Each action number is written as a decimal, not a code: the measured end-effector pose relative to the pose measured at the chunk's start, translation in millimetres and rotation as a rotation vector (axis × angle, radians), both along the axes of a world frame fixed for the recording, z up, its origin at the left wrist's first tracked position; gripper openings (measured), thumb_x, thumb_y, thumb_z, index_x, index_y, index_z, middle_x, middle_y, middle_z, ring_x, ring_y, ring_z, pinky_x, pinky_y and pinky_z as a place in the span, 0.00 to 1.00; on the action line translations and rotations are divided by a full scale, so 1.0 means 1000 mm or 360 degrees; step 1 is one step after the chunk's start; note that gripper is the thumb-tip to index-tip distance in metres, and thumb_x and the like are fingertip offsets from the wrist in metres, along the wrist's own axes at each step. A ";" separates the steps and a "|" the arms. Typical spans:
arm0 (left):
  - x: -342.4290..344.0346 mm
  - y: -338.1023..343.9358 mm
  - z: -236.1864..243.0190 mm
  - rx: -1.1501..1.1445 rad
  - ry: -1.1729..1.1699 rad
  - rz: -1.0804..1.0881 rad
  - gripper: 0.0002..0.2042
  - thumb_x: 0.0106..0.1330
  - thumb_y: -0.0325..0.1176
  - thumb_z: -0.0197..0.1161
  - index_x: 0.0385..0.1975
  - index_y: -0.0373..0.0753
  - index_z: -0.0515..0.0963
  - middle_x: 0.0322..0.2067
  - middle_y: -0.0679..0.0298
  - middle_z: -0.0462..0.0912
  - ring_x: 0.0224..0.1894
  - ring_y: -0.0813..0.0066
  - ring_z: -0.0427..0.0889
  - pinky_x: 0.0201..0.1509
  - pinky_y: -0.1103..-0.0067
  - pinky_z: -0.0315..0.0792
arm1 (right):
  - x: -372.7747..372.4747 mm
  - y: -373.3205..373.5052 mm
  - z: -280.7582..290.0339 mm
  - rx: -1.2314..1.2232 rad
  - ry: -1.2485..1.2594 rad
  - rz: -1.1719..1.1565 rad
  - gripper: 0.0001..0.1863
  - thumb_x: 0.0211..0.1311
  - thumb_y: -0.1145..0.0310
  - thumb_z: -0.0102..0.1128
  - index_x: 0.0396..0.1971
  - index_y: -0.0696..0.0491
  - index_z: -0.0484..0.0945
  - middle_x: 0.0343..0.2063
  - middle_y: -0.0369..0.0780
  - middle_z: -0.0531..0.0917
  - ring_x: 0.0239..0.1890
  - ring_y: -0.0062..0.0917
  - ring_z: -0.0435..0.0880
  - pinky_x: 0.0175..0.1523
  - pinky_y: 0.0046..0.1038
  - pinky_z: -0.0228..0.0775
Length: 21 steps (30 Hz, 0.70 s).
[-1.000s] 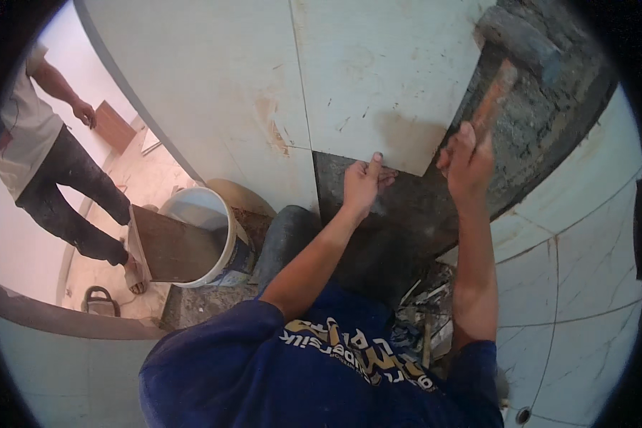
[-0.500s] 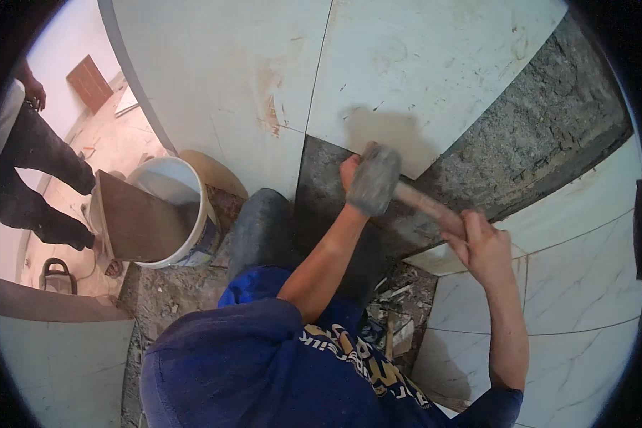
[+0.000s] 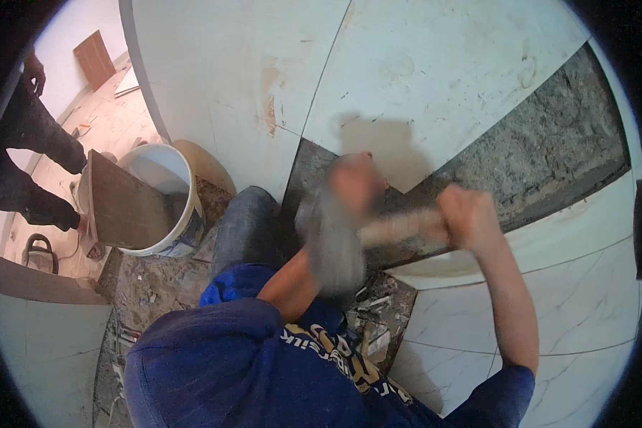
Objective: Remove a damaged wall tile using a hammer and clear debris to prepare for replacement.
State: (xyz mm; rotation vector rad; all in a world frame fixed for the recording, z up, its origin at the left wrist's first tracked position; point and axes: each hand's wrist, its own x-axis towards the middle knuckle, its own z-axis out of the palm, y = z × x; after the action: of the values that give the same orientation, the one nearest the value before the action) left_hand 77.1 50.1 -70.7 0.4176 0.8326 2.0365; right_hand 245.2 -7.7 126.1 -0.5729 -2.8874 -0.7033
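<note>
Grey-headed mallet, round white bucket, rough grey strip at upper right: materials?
Grey-headed mallet: matte head, possibly rubber, too blurred to settle; tan handle perhaps wood, by colour. Round white bucket: likely plastic, from its smooth wall and rim. Rough grey strip: probably cement or mortar, matte, coarsely pitted.

Brown panel point(image 3: 95, 60) (by white wall point(image 3: 63, 32)).

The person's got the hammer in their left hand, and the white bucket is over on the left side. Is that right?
One thing's wrong: the head view shows the hammer in the right hand, not the left hand. The white bucket is on the left side.
</note>
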 end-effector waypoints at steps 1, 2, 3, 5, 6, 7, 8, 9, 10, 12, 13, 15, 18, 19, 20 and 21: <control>0.002 0.000 -0.002 0.0052 0.0033 0.0121 0.25 0.68 0.47 0.62 0.36 0.22 0.73 0.25 0.52 0.80 0.24 0.63 0.84 0.32 0.70 0.83 | -0.002 0.002 0.001 -0.0067 -0.0020 0.0083 0.24 0.48 0.47 0.69 0.25 0.50 0.68 0.21 0.41 0.76 0.22 0.37 0.82 0.24 0.38 0.73; 0.002 0.000 -0.003 0.0102 0.0069 0.0242 0.25 0.68 0.47 0.62 0.36 0.22 0.73 0.25 0.52 0.80 0.24 0.63 0.84 0.31 0.71 0.83 | -0.005 0.003 0.002 -0.0003 0.0009 -0.0190 0.25 0.47 0.47 0.70 0.25 0.50 0.68 0.21 0.41 0.76 0.22 0.37 0.81 0.24 0.37 0.73; 0.003 -0.003 -0.003 -0.0073 -0.0005 0.0019 0.26 0.68 0.48 0.62 0.36 0.22 0.74 0.26 0.51 0.81 0.25 0.64 0.84 0.31 0.72 0.82 | -0.009 0.005 0.003 0.0083 0.0089 -0.0477 0.25 0.45 0.46 0.71 0.25 0.50 0.68 0.20 0.40 0.75 0.22 0.36 0.81 0.23 0.37 0.73; -0.003 -0.010 0.000 -0.0220 -0.0080 -0.0166 0.26 0.68 0.48 0.61 0.36 0.22 0.74 0.28 0.50 0.81 0.26 0.65 0.84 0.31 0.73 0.81 | -0.015 0.002 0.004 -0.0012 0.0020 -0.0196 0.25 0.47 0.46 0.70 0.25 0.50 0.69 0.21 0.41 0.76 0.22 0.37 0.82 0.23 0.37 0.73; -0.005 -0.015 0.001 -0.0124 -0.0073 -0.0220 0.26 0.68 0.48 0.61 0.36 0.22 0.74 0.28 0.50 0.81 0.26 0.65 0.84 0.30 0.74 0.81 | -0.018 0.001 0.006 -0.0203 -0.0114 0.0117 0.24 0.48 0.46 0.69 0.26 0.50 0.69 0.21 0.41 0.77 0.23 0.37 0.82 0.23 0.37 0.73; -0.006 -0.017 0.005 0.0053 -0.0065 -0.0261 0.25 0.68 0.48 0.61 0.36 0.22 0.74 0.29 0.49 0.82 0.27 0.65 0.84 0.30 0.74 0.80 | -0.019 0.001 0.007 -0.0112 -0.0037 0.0020 0.24 0.48 0.46 0.69 0.26 0.50 0.69 0.21 0.41 0.77 0.23 0.37 0.82 0.23 0.37 0.73; -0.010 -0.019 0.007 -0.0088 -0.0118 -0.0337 0.25 0.69 0.47 0.61 0.36 0.22 0.74 0.29 0.49 0.82 0.28 0.64 0.85 0.32 0.73 0.81 | -0.021 0.001 0.008 -0.0050 0.0032 -0.0242 0.24 0.49 0.46 0.69 0.26 0.50 0.69 0.21 0.41 0.78 0.23 0.38 0.82 0.24 0.38 0.73; -0.010 -0.022 0.010 -0.0175 -0.0117 -0.0346 0.25 0.69 0.47 0.61 0.36 0.22 0.74 0.29 0.49 0.82 0.28 0.64 0.85 0.32 0.73 0.81 | -0.022 0.001 0.009 0.0090 0.0205 -0.0496 0.23 0.49 0.46 0.68 0.26 0.50 0.70 0.22 0.42 0.78 0.24 0.38 0.82 0.25 0.38 0.73; -0.012 -0.022 0.013 -0.0033 -0.0050 -0.0260 0.24 0.69 0.45 0.61 0.36 0.21 0.73 0.29 0.49 0.82 0.27 0.64 0.85 0.32 0.72 0.82 | -0.022 0.001 0.010 0.0004 0.0100 -0.0497 0.23 0.49 0.46 0.68 0.26 0.50 0.70 0.22 0.42 0.78 0.24 0.38 0.82 0.25 0.38 0.73; -0.013 -0.023 0.017 0.0129 0.0026 -0.0148 0.24 0.69 0.44 0.61 0.35 0.20 0.73 0.28 0.48 0.81 0.27 0.63 0.85 0.33 0.71 0.83 | -0.018 0.003 0.010 -0.0142 -0.0021 -0.0079 0.19 0.45 0.58 0.71 0.25 0.51 0.68 0.19 0.43 0.74 0.22 0.44 0.79 0.26 0.42 0.71; -0.014 -0.023 0.017 -0.0012 -0.0043 -0.0224 0.23 0.69 0.43 0.61 0.36 0.22 0.74 0.29 0.50 0.82 0.28 0.63 0.85 0.33 0.71 0.83 | -0.017 0.006 0.009 -0.0119 0.0044 -0.0137 0.19 0.45 0.58 0.71 0.25 0.51 0.68 0.19 0.43 0.74 0.22 0.44 0.79 0.26 0.42 0.71; -0.013 -0.021 0.015 -0.0146 -0.0117 -0.0333 0.21 0.69 0.43 0.61 0.37 0.23 0.74 0.30 0.51 0.82 0.30 0.63 0.85 0.33 0.71 0.83 | -0.012 0.013 0.010 -0.0083 0.0032 -0.0006 0.19 0.46 0.56 0.70 0.25 0.52 0.68 0.19 0.43 0.74 0.23 0.44 0.79 0.26 0.43 0.70; -0.012 -0.018 0.006 0.0085 -0.0132 -0.0305 0.19 0.69 0.41 0.61 0.40 0.26 0.74 0.33 0.52 0.82 0.32 0.63 0.85 0.35 0.71 0.84 | -0.007 0.016 0.007 0.0008 0.0074 -0.0343 0.24 0.49 0.46 0.68 0.27 0.50 0.70 0.20 0.40 0.77 0.22 0.38 0.81 0.25 0.40 0.71; -0.011 -0.016 0.004 -0.0011 -0.0145 -0.0354 0.18 0.70 0.40 0.61 0.42 0.26 0.73 0.35 0.51 0.81 0.34 0.62 0.84 0.36 0.70 0.84 | -0.006 0.016 0.009 0.0007 0.0031 -0.0351 0.24 0.49 0.46 0.68 0.27 0.50 0.70 0.20 0.40 0.77 0.22 0.38 0.81 0.25 0.40 0.71; -0.011 -0.015 0.002 -0.0063 -0.0141 -0.0393 0.17 0.70 0.39 0.61 0.44 0.27 0.72 0.37 0.51 0.81 0.35 0.62 0.84 0.38 0.69 0.85 | -0.008 0.014 0.010 -0.0057 -0.0045 -0.0148 0.24 0.48 0.46 0.68 0.27 0.51 0.69 0.20 0.41 0.77 0.22 0.38 0.81 0.25 0.40 0.71; -0.011 -0.012 0.002 -0.0149 -0.0124 -0.0459 0.17 0.70 0.39 0.61 0.44 0.27 0.72 0.37 0.51 0.81 0.35 0.62 0.84 0.38 0.69 0.85 | -0.009 0.011 0.011 -0.0149 -0.0176 0.0068 0.25 0.48 0.46 0.68 0.27 0.52 0.69 0.20 0.41 0.77 0.22 0.39 0.81 0.25 0.40 0.71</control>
State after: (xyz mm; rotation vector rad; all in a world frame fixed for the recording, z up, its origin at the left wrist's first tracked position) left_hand 66.3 37.9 -69.2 0.3800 0.7692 1.7298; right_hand 235.8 3.1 136.7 -0.4956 -3.0391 -0.6152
